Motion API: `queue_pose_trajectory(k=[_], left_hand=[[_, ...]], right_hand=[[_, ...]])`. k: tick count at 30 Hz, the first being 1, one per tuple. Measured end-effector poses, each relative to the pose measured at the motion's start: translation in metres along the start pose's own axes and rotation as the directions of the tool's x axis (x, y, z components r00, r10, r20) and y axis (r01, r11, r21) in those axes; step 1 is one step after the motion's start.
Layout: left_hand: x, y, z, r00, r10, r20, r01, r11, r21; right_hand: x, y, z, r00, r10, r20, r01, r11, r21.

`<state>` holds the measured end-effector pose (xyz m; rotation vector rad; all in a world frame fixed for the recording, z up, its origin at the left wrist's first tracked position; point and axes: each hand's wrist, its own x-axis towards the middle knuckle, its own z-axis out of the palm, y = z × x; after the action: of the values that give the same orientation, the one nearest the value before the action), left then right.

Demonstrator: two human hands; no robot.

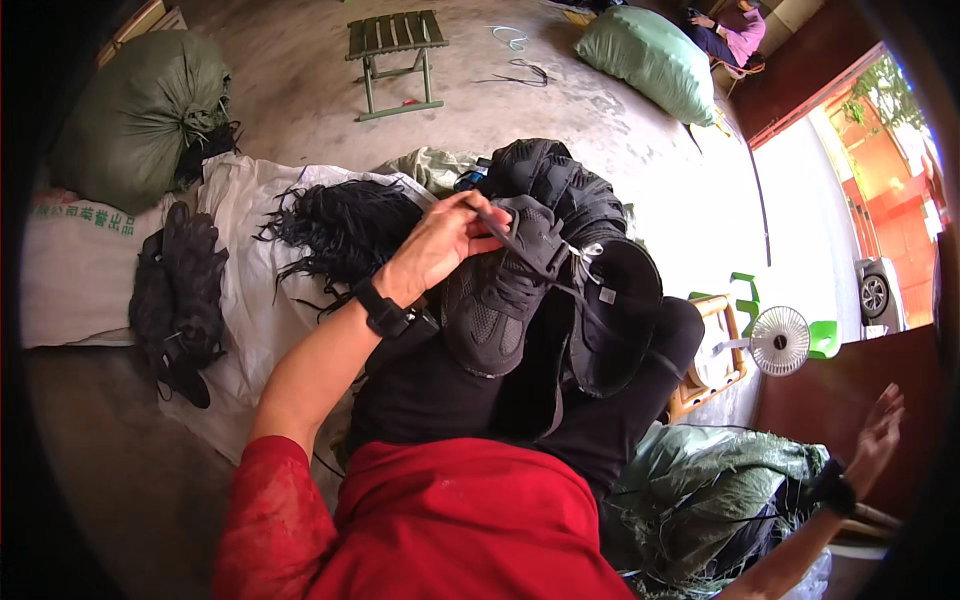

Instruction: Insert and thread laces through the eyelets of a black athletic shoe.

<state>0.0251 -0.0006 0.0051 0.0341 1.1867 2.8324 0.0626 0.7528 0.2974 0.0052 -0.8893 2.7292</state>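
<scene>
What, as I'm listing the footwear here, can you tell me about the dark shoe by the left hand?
The dark grey shoe has a mesh-like upper with laces across its front. Its toe points toward the person's red shirt, and it appears to rest over the lap, just left of another dark shoe. The left hand is at its far end, pinching a dark lace-like strip. Its sole is mostly hidden.

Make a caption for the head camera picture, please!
Left hand holding dark shoelace over black sneakers; right hand out sideways.
</scene>
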Motion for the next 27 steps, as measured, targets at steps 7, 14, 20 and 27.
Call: queue_pose_trajectory(k=[7, 14, 20, 27], left_hand=[[0.021, 0.054, -0.147, 0.991, 0.014, -0.135, -0.044, 0.975, -0.216], [-0.009, 0.204, -0.265, 0.866, 0.23, -0.445, -0.1, 0.95, 0.295], [-0.21, 0.426, -0.355, 0.731, 0.427, -0.533, -0.235, 0.89, 0.391], [-0.182, 0.261, -0.36, 0.598, 0.448, -0.665, -0.077, 0.857, 0.509]], right_hand=[[-0.022, 0.205, -0.198, 0.902, -0.194, -0.386, -0.155, 0.687, -0.71], [-0.107, 0.478, 0.051, 0.909, 0.378, 0.174, 0.091, 0.227, -0.97], [-0.109, 0.55, 0.082, 0.732, 0.668, 0.134, -0.087, 0.287, -0.954], [-0.107, 0.55, 0.075, 0.72, 0.694, 0.009, -0.143, 0.161, -0.977]])
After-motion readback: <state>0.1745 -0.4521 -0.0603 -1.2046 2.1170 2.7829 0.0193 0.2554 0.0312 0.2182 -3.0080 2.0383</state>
